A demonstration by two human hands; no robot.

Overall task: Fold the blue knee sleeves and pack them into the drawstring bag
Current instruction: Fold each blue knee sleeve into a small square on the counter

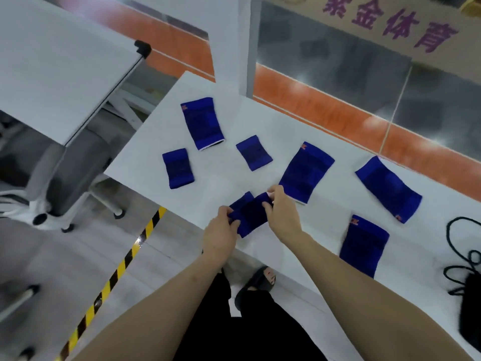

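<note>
Head view: L hand (220,230) and R hand (282,214) each pinch one end of a blue sleeve (248,214), prob. mid-fold. Beyond hands: 2 folded, 4 flat sleeves on table (325,295). Drawstring bag (471,306) far to R, awaiting packing.

Large purple Chinese characters reading 紫金体育 run across a pale banner (390,24) behind the glass at the top right of the view. Several blue knee sleeves carry a small orange logo near one edge, for instance the one at the near right (364,246), but it is too small and blurred to read.
</note>
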